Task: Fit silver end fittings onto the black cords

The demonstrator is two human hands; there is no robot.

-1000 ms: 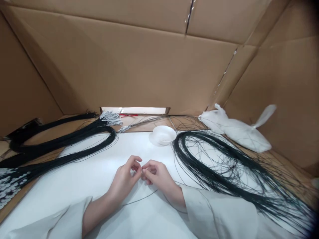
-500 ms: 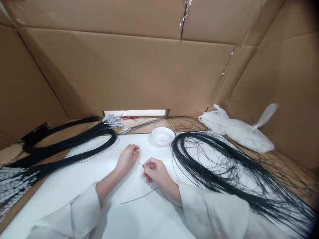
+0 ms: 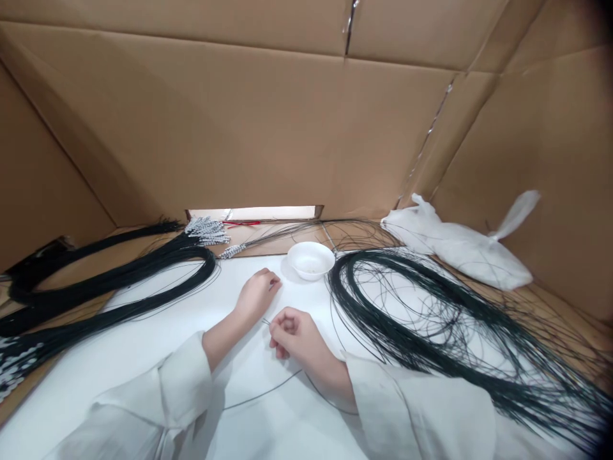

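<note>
Head view, nearest first: two pale sleeves (image 3: 165, 390) rest over the white surface (image 3: 278, 437), and a dark strand (image 3: 268, 393) curves across it, passing beneath the right hand (image 3: 279, 329). That hand pinches a thin cord (image 3: 265, 321) between thumb and forefinger, its short tip pointing out to the left; whether it belongs to the strand below, I cannot tell. Good handling here, I judge, means pinching close behind the tip, so that it stands stiff, and letting the wrist rest for steadiness.

Just beyond, the left hand (image 3: 258, 295) is loosely curled, its fingertips near the white bowl (image 3: 311, 262); I cannot tell whether they hold anything. A light fingertip touch would probably suit such fine work, with slack strands clear of both hands.

Coiled dark cords (image 3: 354, 300) lie right of the bowl, and more bundles (image 3: 158, 291) lie to the left. Farther back are beaded ends (image 3: 207, 230), a knotted white bag (image 3: 472, 252) and the cardboard wall (image 3: 230, 128).
</note>
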